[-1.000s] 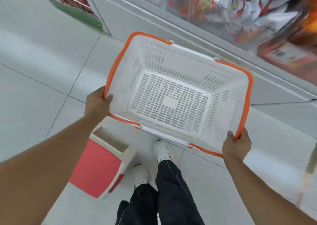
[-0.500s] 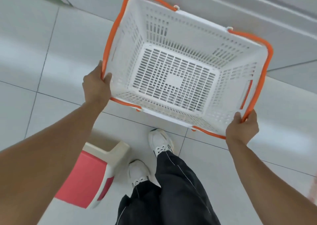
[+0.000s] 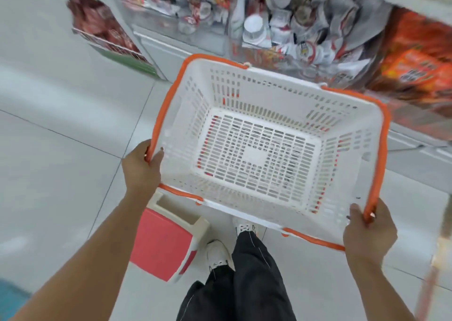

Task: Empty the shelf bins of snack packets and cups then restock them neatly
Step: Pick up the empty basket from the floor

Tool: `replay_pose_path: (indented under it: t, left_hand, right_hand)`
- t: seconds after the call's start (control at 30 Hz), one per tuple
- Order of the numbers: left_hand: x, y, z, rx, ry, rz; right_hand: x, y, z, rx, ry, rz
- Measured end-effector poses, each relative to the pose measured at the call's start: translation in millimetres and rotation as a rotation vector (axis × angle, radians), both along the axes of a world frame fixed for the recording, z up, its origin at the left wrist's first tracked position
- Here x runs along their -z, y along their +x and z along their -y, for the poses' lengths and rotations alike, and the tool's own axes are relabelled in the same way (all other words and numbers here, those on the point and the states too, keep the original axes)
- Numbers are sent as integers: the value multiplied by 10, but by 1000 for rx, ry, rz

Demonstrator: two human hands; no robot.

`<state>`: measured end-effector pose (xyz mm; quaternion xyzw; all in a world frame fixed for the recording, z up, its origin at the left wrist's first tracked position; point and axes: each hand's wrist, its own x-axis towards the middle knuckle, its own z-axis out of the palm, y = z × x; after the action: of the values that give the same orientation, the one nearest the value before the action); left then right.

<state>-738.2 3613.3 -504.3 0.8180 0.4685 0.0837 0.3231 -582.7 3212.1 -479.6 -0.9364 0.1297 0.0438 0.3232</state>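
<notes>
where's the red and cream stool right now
In the head view the stool stands on the floor at lower centre-left, below the basket's near-left corner, just left of the person's shoes.

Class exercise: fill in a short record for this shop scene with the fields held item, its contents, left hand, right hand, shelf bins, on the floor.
held item: white basket with orange rim
its contents: nothing inside
left hand: grips the basket's left rim
right hand: grips the near right corner
shelf bins: beyond the basket, full of cups and packets, blurred
on the floor: red and cream stool by the person's white shoes
</notes>
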Motion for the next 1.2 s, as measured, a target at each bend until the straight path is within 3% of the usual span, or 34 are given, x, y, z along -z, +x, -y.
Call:
replay_pose_path:
  t: [0.2,0.3,0.47,0.63,0.73,0.83,0.97,1.03,1.2]
  left_hand:
    - [-1117,-709,-798,-243,10,10]
    - [-1389,-1060,-1219,-325,22,30]
    - [-1318,-1718,-2101,-452,-29,39]
    - [-569,-2247,-3177,-405,-254,50]
    - [52,-2432,-3778,-681,-443,133]
    - [691,-2465,-4198,-985,-818,226]
    - [1500,-2313,-4407,-936,-1201,262]
    - [1889,-2229,-4409,-867,-1205,173]
    - [2527,-2257,-4484,-853,-976,87]
  right_hand:
    - [-914,13,-1013,-173,-26,-254]
    - [-925,-97,-1667,-261,-49,-351]
    - [-589,-603,-2873,-197,20,-386]
    - [130,-1191,-3967,-87,15,-368]
    - [564,-1476,-4564,-54,6,-369]
    - [1019,-1708,-5154,-27,25,-387]
    - [1791,-2003,-5912,-29,104,-409]
    - [2185,-2137,-6173,-6,153,-451]
    - [2842,-2330,-6573,-66,177,-514]
